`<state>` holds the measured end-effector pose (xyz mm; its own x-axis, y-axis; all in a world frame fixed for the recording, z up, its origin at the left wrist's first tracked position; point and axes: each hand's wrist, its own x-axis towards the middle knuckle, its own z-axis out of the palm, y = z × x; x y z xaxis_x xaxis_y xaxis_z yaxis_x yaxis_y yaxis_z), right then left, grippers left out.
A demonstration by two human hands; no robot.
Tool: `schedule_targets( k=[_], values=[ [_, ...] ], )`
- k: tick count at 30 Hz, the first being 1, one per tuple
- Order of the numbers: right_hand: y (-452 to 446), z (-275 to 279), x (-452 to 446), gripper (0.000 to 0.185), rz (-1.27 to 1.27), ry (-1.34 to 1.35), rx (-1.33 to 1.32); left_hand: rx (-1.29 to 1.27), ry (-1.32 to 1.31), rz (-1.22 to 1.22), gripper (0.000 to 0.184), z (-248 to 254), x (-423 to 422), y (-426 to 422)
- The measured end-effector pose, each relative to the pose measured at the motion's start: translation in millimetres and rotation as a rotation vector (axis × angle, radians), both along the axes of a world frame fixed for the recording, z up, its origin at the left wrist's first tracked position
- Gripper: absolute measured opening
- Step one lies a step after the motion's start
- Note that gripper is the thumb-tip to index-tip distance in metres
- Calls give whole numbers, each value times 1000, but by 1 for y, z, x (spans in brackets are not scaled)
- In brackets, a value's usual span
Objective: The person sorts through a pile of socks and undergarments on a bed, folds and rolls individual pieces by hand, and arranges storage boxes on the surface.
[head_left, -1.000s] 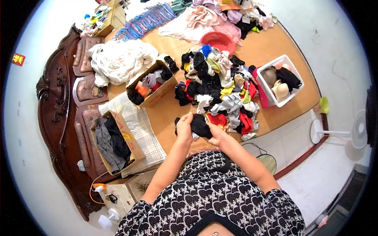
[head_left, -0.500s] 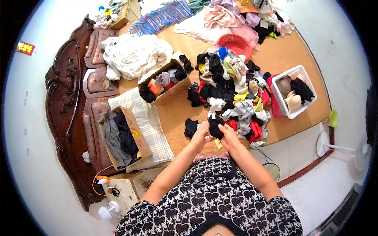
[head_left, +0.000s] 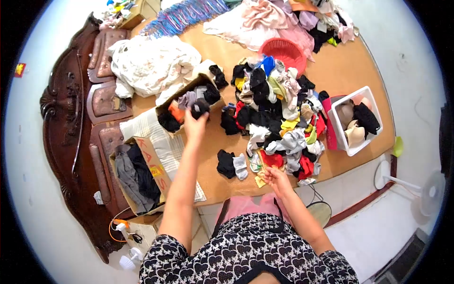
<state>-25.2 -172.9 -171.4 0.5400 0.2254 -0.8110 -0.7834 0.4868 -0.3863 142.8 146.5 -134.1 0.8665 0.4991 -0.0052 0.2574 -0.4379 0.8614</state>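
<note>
My left hand (head_left: 194, 124) is at the front edge of the cardboard box of rolled clothing (head_left: 200, 124), its fingers closed on a black bundle (head_left: 199, 108). Orange, grey, red and black pieces lie in that box. My right hand (head_left: 276, 180) is near the lower edge of the big mixed pile of small clothes (head_left: 283, 116), its fingers curled; whether they hold anything is too small to tell. Between my hands, a black piece (head_left: 226, 164) and a white sock (head_left: 240, 166) lie on the bed mat (head_left: 213, 142).
A second box (head_left: 158, 180) with grey and black clothing stands at the left. White bedding (head_left: 153, 66) lies behind. A red basket (head_left: 283, 53) is beyond the pile, a white bin (head_left: 383, 113) to its right, and hangers (head_left: 184, 19) at the back.
My hands have parted. The left one has carried the black bundle up and left to the box, while the right has moved slightly right and down, away from it.
</note>
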Motion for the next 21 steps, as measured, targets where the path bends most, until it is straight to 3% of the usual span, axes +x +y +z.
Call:
schedule_targets(
  k=[4, 5, 7, 8, 9, 10, 11, 13, 14, 16, 18, 20, 21],
  values=[
    [-12, -28, -15, 23, 85, 63, -174, 722, -25, 52, 50, -21, 28, -2],
    [-15, -36, -18, 23, 88, 36, -187, 686, -120, -30, 40, -33, 26, -8],
    [-18, -51, -15, 23, 110, 0, -269, 291, -50, -173, 15, -66, 16, -40],
    [-21, -59, -13, 23, 135, -48, -348, 162, 65, -262, 12, -86, 5, -62],
    [-25, -71, -8, 26, 139, -34, -334, 189, 261, -425, 18, -108, -8, -81],
    [-24, -76, 2, 26, 138, -26, -339, 163, 268, -629, 28, -138, -20, -96],
    [-20, -78, 17, 28, 140, -66, -318, 185, 434, -636, 38, -149, -34, -123],
    [-21, -89, 47, 34, 205, -52, -240, -40, 537, -688, 49, -182, -54, -156],
    [-23, -97, 62, 39, 267, -1, -178, -206, 611, -610, 46, -194, -60, -170],
    [-27, -112, 95, 49, 223, 64, -265, -867, 604, -450, 38, -228, -69, -185],
    [-50, -153, 123, 57, -78, 134, -143, -850, 560, -398, 31, -222, -70, -185],
    [-67, -140, 159, 56, -387, -43, -129, -973, 537, -103, 30, -184, -67, -168],
    [-77, -128, 168, 54, -413, -174, -230, -987, 491, 14, 30, -169, -68, -160]
  ],
)
